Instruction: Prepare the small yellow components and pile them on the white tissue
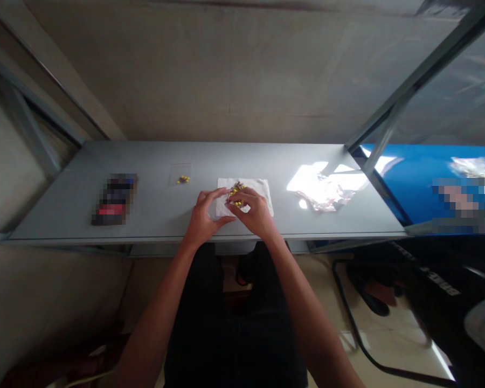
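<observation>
A white cloth (265, 195) lies near the table's front edge, with a small heap of yellow and dark brownish pieces (238, 187) on it. What exactly the pieces are is too small to tell. My left hand (205, 216) curves round the cloth's left side, thumb and fingers wide apart, nothing seen between them. Over the heap, my right hand (255, 213) has its thumb and fingertips drawn together among the pieces. Its fingers partly cover the heap, and whatever they pinch is hidden.
Left of the cloth lies a clear plastic bag (173, 171) with several yellow pieces. Crumpled clear plastic (325, 199) is in bright glare at right. A blurred-out dark object (113, 199) sits at left on the grey table (153, 215). Metal posts (388, 129) frame the sides; a blue table (414, 172) adjoins.
</observation>
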The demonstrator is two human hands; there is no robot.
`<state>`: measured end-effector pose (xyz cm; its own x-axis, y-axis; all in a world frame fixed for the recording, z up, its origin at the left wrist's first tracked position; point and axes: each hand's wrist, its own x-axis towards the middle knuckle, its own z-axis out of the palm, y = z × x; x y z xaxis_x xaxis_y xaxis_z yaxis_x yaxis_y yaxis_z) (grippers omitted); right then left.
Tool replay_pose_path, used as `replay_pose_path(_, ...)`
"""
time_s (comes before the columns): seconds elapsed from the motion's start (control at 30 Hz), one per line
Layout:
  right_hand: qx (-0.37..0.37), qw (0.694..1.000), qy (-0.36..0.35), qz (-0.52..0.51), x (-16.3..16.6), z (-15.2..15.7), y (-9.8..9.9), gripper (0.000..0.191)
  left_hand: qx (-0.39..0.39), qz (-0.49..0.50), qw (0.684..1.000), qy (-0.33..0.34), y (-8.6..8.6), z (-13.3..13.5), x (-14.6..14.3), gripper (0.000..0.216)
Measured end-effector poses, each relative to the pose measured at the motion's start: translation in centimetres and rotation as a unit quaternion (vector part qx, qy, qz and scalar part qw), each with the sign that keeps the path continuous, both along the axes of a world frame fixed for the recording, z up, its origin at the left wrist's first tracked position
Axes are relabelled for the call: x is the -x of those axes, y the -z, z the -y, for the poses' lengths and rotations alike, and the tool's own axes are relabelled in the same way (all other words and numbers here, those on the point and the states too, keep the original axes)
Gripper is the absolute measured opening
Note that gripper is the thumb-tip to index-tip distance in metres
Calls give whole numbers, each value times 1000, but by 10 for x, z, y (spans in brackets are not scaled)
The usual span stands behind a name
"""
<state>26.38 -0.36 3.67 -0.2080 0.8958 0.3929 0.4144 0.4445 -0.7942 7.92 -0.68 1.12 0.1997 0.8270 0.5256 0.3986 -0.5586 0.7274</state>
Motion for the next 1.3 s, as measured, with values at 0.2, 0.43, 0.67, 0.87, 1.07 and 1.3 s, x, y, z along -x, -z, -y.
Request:
replay_pose_path(0.2, -7, 999, -8, -40, -8, -3, -4, 19, 21, 32, 999, 1, 4, -1, 2, 77)
replay_pose_path(0.43, -4, 982, 178, 59, -42, -11, 7, 21, 43, 87, 995, 0, 8, -2, 3, 82)
replay_pose_path(0.67, 17, 967, 191, 169, -42, -26, 21, 24, 29, 66, 997, -17, 6, -1, 3, 81)
replay_pose_path(0.87, 64, 957, 220, 179, -39, -26, 24, 25, 31, 58, 998, -18, 4, 0, 3, 81)
replay_pose_path(1.07, 58, 953, 215, 207, -37, -25, 24, 24, 40, 46, 998, -29, 2, 1, 3, 77)
replay_pose_path(1.3, 44, 947, 169, 268, -40, -29, 19, 22, 38, 41, 998, -30, 2, 0, 3, 76)
